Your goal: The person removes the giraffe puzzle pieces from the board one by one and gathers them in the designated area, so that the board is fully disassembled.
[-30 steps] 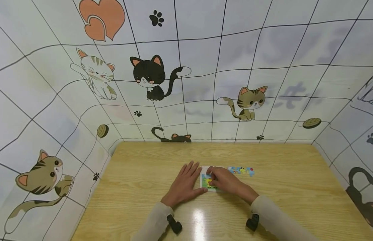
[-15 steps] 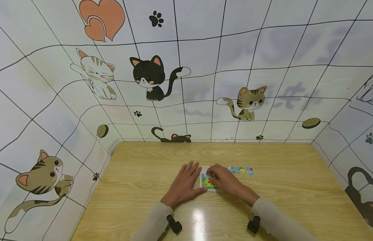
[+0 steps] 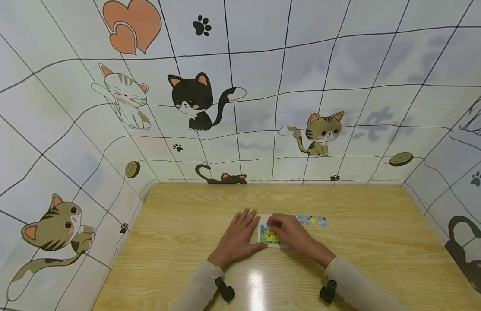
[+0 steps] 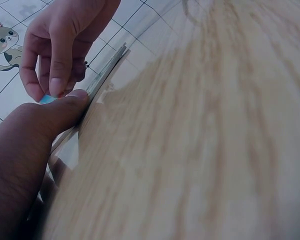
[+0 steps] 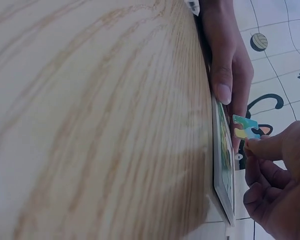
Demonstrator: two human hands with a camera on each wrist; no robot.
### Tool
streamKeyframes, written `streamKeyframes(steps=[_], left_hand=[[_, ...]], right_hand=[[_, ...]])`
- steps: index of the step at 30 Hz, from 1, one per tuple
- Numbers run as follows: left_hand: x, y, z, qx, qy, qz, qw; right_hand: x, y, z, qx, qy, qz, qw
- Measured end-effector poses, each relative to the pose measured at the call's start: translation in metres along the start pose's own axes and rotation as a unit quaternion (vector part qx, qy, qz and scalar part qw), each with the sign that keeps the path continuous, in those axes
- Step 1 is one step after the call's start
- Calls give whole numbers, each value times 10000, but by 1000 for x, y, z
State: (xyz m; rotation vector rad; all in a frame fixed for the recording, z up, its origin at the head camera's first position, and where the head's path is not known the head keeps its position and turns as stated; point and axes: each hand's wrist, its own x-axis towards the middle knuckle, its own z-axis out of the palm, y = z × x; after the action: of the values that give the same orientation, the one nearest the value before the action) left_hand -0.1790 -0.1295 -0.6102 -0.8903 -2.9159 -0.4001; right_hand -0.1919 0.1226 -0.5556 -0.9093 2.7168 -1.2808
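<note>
Your right hand (image 3: 290, 230) pinches a puzzle piece (image 5: 245, 127); your left hand (image 3: 237, 239) lies spread against the board (image 5: 219, 172). Align the piece's edges before pressing lightly.

A small walled nook with playful decor: at 6 o'clock a wood-grain table (image 3: 178, 222) runs up to a gridded back wall (image 3: 256, 69) printed with paw prints (image 3: 201, 29) and cartoon cats (image 3: 191, 95). An orange heart (image 3: 141, 21) shows at 11 o'clock; matching side walls (image 3: 54, 134) close in at 9 and 3. Whether a home or a studio surrounds it, the tight view leaves unclear.
</note>
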Motion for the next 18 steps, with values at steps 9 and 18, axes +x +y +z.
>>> streamKeyframes(steps=[9,18], left_hand=[[0,3,-4,-102,-15,-45,9999],[0,4,-7,-125,-163,-158,9997]], right_hand=[[-5,5,-13,225,138,271,9993],[-12,8,-28,132,300,461,9984]])
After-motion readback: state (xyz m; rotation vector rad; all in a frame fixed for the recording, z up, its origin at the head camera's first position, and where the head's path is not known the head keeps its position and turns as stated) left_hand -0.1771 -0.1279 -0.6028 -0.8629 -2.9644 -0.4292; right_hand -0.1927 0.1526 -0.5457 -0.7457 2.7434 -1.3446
